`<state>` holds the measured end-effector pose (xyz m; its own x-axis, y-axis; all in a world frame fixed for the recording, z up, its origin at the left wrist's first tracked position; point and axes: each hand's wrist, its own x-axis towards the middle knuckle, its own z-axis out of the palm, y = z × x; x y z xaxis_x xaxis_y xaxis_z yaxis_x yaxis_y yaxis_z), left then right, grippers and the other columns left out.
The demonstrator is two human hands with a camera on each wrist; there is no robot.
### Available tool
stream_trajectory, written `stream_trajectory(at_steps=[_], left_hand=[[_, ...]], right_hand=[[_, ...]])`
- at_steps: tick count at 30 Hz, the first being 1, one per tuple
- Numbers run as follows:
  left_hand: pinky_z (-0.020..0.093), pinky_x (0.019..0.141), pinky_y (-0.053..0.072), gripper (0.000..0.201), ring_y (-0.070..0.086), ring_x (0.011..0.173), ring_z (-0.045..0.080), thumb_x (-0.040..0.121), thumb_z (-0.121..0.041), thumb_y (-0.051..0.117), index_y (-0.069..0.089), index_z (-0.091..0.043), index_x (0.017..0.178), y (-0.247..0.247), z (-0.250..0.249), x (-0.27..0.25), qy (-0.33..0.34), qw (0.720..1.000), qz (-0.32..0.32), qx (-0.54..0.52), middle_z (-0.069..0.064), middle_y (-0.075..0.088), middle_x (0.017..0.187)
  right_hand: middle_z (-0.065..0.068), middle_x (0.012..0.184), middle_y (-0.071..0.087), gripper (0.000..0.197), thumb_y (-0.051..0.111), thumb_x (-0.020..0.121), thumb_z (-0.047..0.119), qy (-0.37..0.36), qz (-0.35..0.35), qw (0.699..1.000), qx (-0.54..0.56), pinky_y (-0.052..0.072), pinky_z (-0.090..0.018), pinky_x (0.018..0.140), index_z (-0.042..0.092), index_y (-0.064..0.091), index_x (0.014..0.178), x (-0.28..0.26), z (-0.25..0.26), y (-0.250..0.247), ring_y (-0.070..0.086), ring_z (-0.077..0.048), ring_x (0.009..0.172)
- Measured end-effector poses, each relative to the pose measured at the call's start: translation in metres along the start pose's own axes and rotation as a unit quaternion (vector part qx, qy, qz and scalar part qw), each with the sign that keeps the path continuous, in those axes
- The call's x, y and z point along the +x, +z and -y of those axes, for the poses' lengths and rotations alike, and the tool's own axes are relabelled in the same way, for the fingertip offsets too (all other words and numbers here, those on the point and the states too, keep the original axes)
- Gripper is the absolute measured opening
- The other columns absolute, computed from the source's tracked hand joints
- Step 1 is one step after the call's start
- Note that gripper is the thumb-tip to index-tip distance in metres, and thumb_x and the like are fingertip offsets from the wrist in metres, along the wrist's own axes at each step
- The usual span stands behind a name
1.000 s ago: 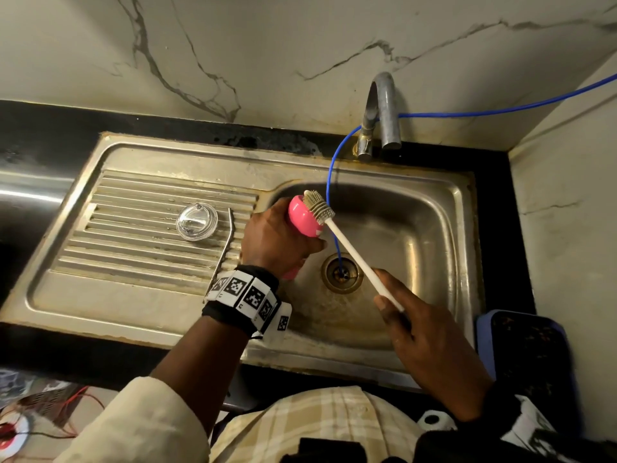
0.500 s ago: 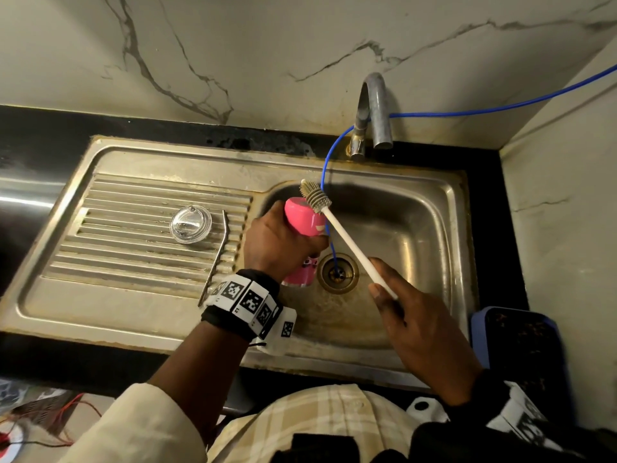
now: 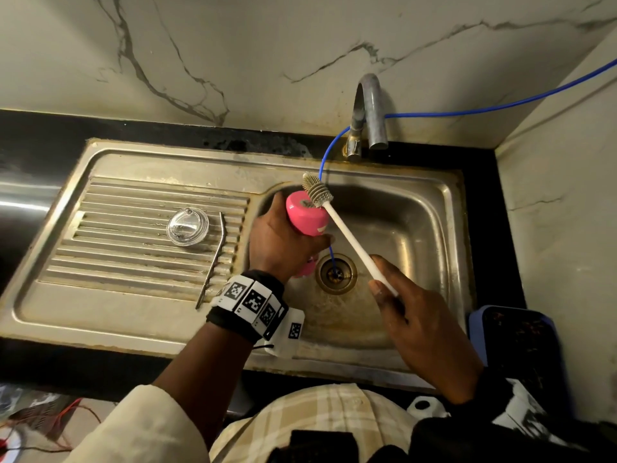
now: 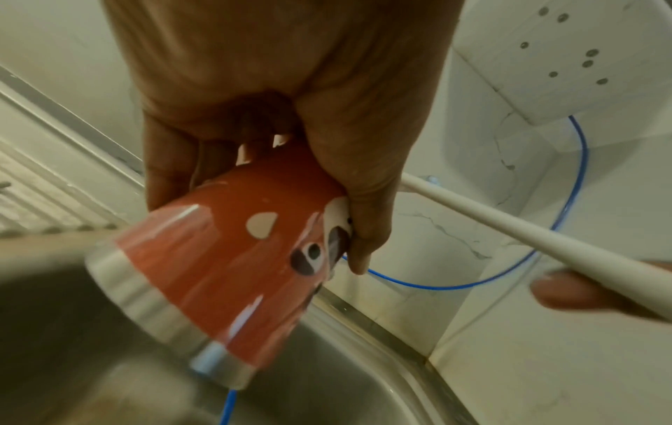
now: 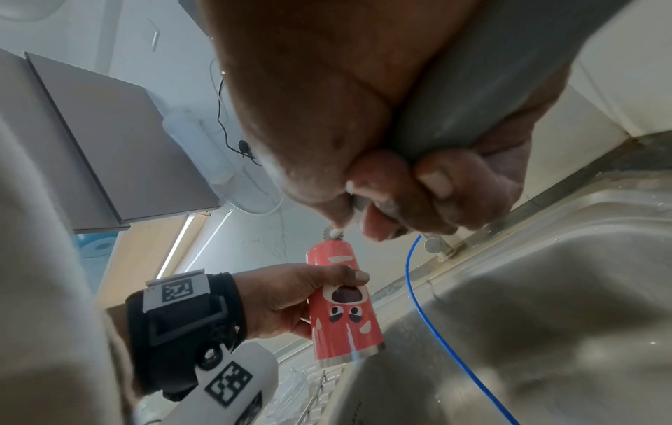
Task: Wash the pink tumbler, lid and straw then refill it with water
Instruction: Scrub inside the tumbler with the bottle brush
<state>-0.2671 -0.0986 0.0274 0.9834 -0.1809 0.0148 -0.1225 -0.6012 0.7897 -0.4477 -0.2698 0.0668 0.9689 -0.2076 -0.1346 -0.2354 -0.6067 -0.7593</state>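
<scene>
My left hand (image 3: 283, 242) grips the pink tumbler (image 3: 305, 215) upside down over the sink basin (image 3: 417, 235), base up and steel rim down. The tumbler (image 4: 232, 258) fills the left wrist view; in the right wrist view the tumbler (image 5: 341, 304) shows its cartoon face. My right hand (image 3: 410, 315) holds the white handle of a bottle brush (image 3: 350, 238). Its grey bristle head (image 3: 317, 192) lies against the tumbler's upturned base. The clear lid (image 3: 187, 226) and the metal straw (image 3: 213, 259) lie on the ribbed drainboard (image 3: 117, 262) to the left.
A steel tap (image 3: 367, 108) stands behind the basin, and a thin blue hose (image 3: 325, 155) runs from the wall down into the drain (image 3: 335, 272). A dark blue tray (image 3: 521, 342) sits on the counter at the right. Marble wall closes the right corner.
The brush head has slid up over the tumbler's base toward the back of the sink. My left hand has turned the tumbler a little; lid and straw have not moved.
</scene>
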Motion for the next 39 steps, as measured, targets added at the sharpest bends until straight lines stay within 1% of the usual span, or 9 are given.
stream_trajectory(at_steps=[5, 10, 15, 19, 23, 26, 30, 35, 39], left_hand=[[0.017, 0.062, 0.043, 0.077, 0.067, 0.084, 0.017, 0.056, -0.042, 0.102, 0.056, -0.021, 0.114, -0.006, 0.005, 0.006, -0.012, 0.999, -0.025, 0.016, -0.007, 0.071, 0.100], [0.002, 0.062, 0.040, 0.079, 0.062, 0.081, 0.000, 0.055, -0.039, 0.102, 0.055, -0.029, 0.117, 0.001, 0.001, 0.002, -0.014, 1.000, -0.014, -0.009, -0.014, 0.069, 0.105], [0.016, 0.060, 0.040, 0.073, 0.065, 0.083, 0.017, 0.057, -0.047, 0.099, 0.052, -0.023, 0.107, -0.006, 0.001, 0.008, -0.053, 0.997, -0.054, -0.005, -0.007, 0.070, 0.098], [0.008, 0.061, 0.037, 0.076, 0.064, 0.086, 0.013, 0.057, -0.045, 0.100, 0.053, -0.024, 0.113, 0.002, -0.006, 0.001, -0.041, 0.998, -0.050, -0.008, -0.008, 0.070, 0.104], [0.022, 0.070, 0.052, 0.079, 0.067, 0.089, 0.014, 0.055, -0.043, 0.101, 0.056, -0.023, 0.117, 0.007, -0.010, -0.004, -0.017, 0.998, -0.057, -0.023, -0.009, 0.071, 0.106], [0.011, 0.060, 0.040, 0.074, 0.063, 0.083, 0.015, 0.058, -0.042, 0.101, 0.051, -0.022, 0.109, -0.004, -0.009, 0.003, -0.020, 0.998, -0.065, -0.004, -0.011, 0.066, 0.096], [0.029, 0.064, 0.051, 0.073, 0.064, 0.081, 0.017, 0.059, -0.034, 0.101, 0.052, -0.015, 0.111, -0.010, -0.006, 0.006, 0.024, 0.998, -0.054, -0.001, -0.007, 0.067, 0.096], [0.040, 0.072, 0.058, 0.070, 0.067, 0.093, 0.020, 0.059, -0.028, 0.099, 0.053, -0.022, 0.111, -0.002, 0.000, 0.004, 0.098, 0.995, -0.013, -0.017, -0.003, 0.069, 0.106], [0.043, 0.067, 0.057, 0.068, 0.067, 0.086, 0.022, 0.057, -0.022, 0.097, 0.056, -0.018, 0.111, -0.010, 0.009, 0.010, 0.099, 0.995, -0.030, -0.006, -0.003, 0.070, 0.101]], right_hand=[[0.019, 0.059, 0.058, 0.053, 0.045, 0.104, 0.052, 0.002, 0.000, 1.000, 0.007, 0.039, -0.012, 0.050, 0.039, 0.047, 0.155, -0.009, -0.001, -0.002, 0.059, -0.004, 0.052], [0.013, 0.056, 0.055, 0.053, 0.044, 0.103, 0.052, 0.003, -0.015, 1.000, 0.017, 0.040, -0.010, 0.051, 0.038, 0.049, 0.154, 0.000, 0.001, -0.002, 0.061, -0.004, 0.053], [0.028, 0.064, 0.060, 0.047, 0.049, 0.103, 0.046, 0.000, -0.004, 0.999, 0.049, 0.038, -0.008, 0.054, 0.044, 0.047, 0.150, -0.011, 0.002, -0.001, 0.059, 0.000, 0.053], [0.020, 0.063, 0.060, 0.053, 0.047, 0.101, 0.051, 0.026, -0.028, 0.998, 0.042, 0.038, -0.011, 0.051, 0.036, 0.052, 0.152, -0.005, -0.004, -0.002, 0.056, -0.004, 0.049], [0.022, 0.060, 0.058, 0.050, 0.049, 0.104, 0.048, 0.032, -0.034, 0.998, 0.034, 0.038, -0.012, 0.052, 0.036, 0.052, 0.152, -0.001, -0.009, -0.002, 0.056, -0.005, 0.050], [0.007, 0.062, 0.058, 0.048, 0.048, 0.101, 0.055, 0.023, -0.019, 0.999, 0.036, 0.039, -0.021, 0.049, 0.046, 0.051, 0.148, -0.012, -0.009, -0.004, 0.054, -0.007, 0.049], [-0.001, 0.066, 0.060, 0.051, 0.046, 0.100, 0.056, 0.034, -0.014, 0.999, 0.031, 0.045, -0.035, 0.052, 0.044, 0.052, 0.149, -0.014, -0.009, -0.005, 0.055, -0.012, 0.049], [0.011, 0.060, 0.058, 0.052, 0.046, 0.102, 0.052, 0.037, -0.030, 0.999, 0.010, 0.041, -0.025, 0.048, 0.039, 0.051, 0.152, -0.004, -0.011, -0.006, 0.055, -0.008, 0.047], [0.010, 0.064, 0.061, 0.050, 0.046, 0.102, 0.050, 0.040, 0.000, 0.999, 0.013, 0.038, -0.014, 0.048, 0.040, 0.051, 0.151, -0.015, -0.006, -0.009, 0.056, -0.006, 0.049]])
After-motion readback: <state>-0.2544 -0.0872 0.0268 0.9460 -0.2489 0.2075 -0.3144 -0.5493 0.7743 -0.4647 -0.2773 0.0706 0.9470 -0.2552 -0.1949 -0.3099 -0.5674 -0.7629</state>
